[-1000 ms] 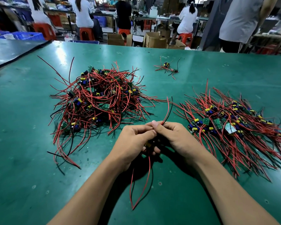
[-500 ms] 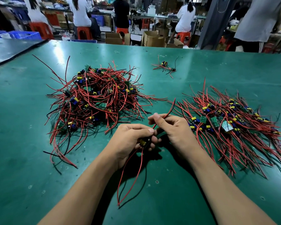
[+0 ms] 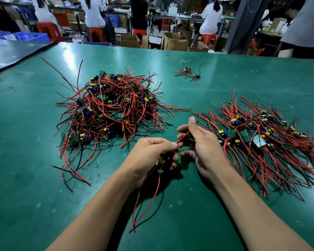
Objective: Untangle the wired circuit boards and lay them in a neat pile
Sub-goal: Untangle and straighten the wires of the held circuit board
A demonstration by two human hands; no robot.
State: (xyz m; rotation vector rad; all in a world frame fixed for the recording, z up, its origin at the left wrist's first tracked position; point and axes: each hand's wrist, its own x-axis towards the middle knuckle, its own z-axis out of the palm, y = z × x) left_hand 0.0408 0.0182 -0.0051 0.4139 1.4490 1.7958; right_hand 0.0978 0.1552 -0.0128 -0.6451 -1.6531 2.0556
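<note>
A tangled heap of small circuit boards with red and black wires (image 3: pixel 109 113) lies at the left of the green table (image 3: pixel 25 160). At the right, a flatter pile of boards (image 3: pixel 261 136) is spread with its wires fanned out. My left hand (image 3: pixel 152 154) grips one board with a yellow part (image 3: pixel 161 161); its red and black wires hang down toward me. My right hand (image 3: pixel 201 142) pinches a red wire of that board (image 3: pixel 186 134) between thumb and fingers, just right of the left hand.
A small loose bundle of a few wired boards (image 3: pixel 188 72) lies far back in the middle. A darker table (image 3: pixel 11 53) adjoins at the far left. Beyond the far edge are cardboard boxes (image 3: pixel 174 41), red stools and several people at benches.
My hands have drawn apart. The right hand has slid up along the red wire and pulled it straight from the board in my left hand. The hanging wires have swung slightly.
</note>
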